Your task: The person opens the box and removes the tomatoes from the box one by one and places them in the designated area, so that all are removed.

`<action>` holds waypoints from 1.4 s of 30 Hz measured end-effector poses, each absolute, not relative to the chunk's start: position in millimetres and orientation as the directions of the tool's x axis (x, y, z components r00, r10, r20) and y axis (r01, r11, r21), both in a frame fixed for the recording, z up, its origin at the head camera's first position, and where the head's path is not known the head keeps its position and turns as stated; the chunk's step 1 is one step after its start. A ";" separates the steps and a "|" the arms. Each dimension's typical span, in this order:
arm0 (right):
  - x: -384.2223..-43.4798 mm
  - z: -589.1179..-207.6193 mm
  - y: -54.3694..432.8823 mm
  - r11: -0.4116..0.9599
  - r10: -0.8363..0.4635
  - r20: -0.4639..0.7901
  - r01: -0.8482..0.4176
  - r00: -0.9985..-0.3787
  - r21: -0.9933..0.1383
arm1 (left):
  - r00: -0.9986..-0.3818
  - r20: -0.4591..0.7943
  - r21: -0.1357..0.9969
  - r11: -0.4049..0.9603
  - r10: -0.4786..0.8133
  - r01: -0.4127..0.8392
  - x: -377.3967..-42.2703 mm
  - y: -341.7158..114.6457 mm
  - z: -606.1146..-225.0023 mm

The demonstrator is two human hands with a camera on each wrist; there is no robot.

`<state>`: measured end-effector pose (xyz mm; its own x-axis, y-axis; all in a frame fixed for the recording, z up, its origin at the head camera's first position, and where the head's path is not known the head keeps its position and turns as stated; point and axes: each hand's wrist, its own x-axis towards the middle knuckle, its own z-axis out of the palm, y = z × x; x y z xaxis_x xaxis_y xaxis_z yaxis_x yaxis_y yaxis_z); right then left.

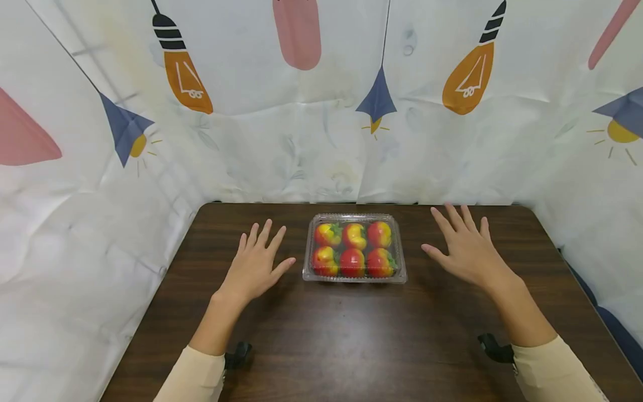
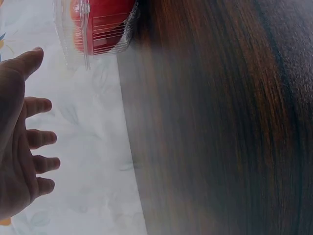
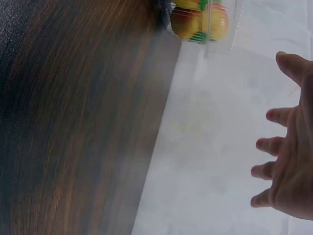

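One box (image 1: 354, 279), six fruits (image 1: 352, 262)

- A screened-off booth; whether it stands in a home, lab or office cannot be told.
- A creased white sheet (image 1: 301, 156) hangs behind the surface (image 1: 346, 346) and along its left and right sides, like walls.
- Printed bulbs (image 1: 469, 81) and lamps (image 1: 377, 95) decorate the sheet.
- The surface is dark, wood-grained, with rounded far corners.

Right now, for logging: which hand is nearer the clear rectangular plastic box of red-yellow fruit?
Left: the left hand is just left of the box; the right hand, farther off, is right of it.
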<state>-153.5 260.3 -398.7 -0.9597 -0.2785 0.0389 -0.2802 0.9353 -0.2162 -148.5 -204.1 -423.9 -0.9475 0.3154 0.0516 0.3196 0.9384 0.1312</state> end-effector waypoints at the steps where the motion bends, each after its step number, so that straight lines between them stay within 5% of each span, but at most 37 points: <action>1: -154.1 -398.2 259.3 0.933 -0.286 0.043 -0.289 -0.957 -0.216 | -0.947 0.050 0.133 0.937 0.319 0.322 -148.4 -204.1 -423.9; 29: -173.7 -397.0 198.0 0.825 -0.526 0.099 -0.535 -0.845 -0.181 | -0.916 0.071 0.224 0.889 0.394 0.400 -150.4 -202.5 -431.8; 42: -177.0 -398.9 167.2 0.731 -0.645 0.133 -0.658 -0.753 -0.181 | -0.920 0.025 0.498 0.793 0.392 0.351 -149.7 -200.9 -435.7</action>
